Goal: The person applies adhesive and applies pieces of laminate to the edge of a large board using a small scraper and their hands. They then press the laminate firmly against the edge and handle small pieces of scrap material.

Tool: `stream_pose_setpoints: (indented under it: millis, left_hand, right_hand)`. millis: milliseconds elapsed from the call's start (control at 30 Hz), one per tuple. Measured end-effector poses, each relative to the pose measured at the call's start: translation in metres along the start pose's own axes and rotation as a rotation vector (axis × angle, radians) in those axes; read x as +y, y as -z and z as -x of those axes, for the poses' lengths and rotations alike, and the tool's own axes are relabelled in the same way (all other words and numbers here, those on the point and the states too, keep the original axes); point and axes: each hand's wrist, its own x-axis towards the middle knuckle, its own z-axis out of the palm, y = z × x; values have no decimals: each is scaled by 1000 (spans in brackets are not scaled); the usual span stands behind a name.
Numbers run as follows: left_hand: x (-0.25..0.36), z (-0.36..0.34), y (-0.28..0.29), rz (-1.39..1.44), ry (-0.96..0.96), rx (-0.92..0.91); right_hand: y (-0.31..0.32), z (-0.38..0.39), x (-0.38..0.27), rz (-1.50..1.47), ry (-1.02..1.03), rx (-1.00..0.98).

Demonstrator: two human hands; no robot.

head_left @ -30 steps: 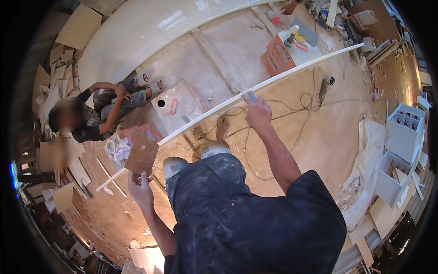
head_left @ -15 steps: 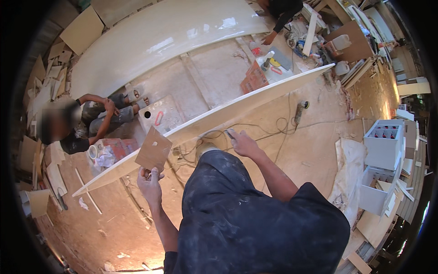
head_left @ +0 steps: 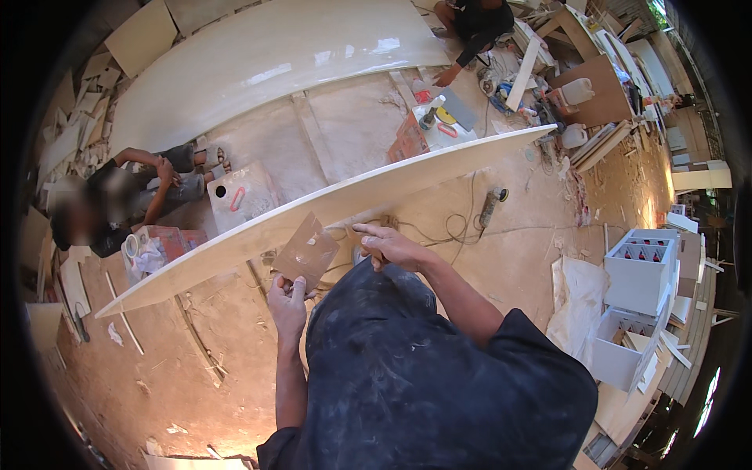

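Note:
My left hand (head_left: 288, 305) grips a square brown putty board (head_left: 309, 249) from below, its thumb against the lower edge; a small pale patch shows on the board's face. To the right of the board is my right hand (head_left: 392, 247), its index finger stretched toward the board and its other fingers curled. What those fingers hold is hidden; a small greyish flat tool shows there in the earlier frame. Just beyond both hands a long pale curved panel (head_left: 439, 162) stands on edge, running from lower left to upper right.
A seated person (head_left: 117, 192) is at left beyond the panel; another (head_left: 478, 31) crouches at top right. A power tool (head_left: 492, 207) with its cord lies on the floor. White cabinets (head_left: 638, 266) stand at right. A large glossy panel (head_left: 274, 63) lies at the back.
The board in my left hand has moved right and tilted. My right hand has moved left toward it and turned, hiding the small tool. My view has shifted slightly.

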Motion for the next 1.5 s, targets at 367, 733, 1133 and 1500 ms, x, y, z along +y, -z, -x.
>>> stream_pose_setpoints:
  millis: [367, 733, 1133, 1500]
  left_hand:
    - [67, -41, -180, -231, -33, -45]
    - [80, -51, -238, -483, -7, -49]
    - [76, -52, -245, -323, 201, -3]
    - [72, -58, -265, -323, 175, -61]
  right_hand:
    - [157, 21, -42, -445, -84, -286]
    - [223, -19, -39, -525, -81, -423]
    - [303, -32, 48, 676, 334, 742]
    - [303, -44, 33, 1161, 33, 635]
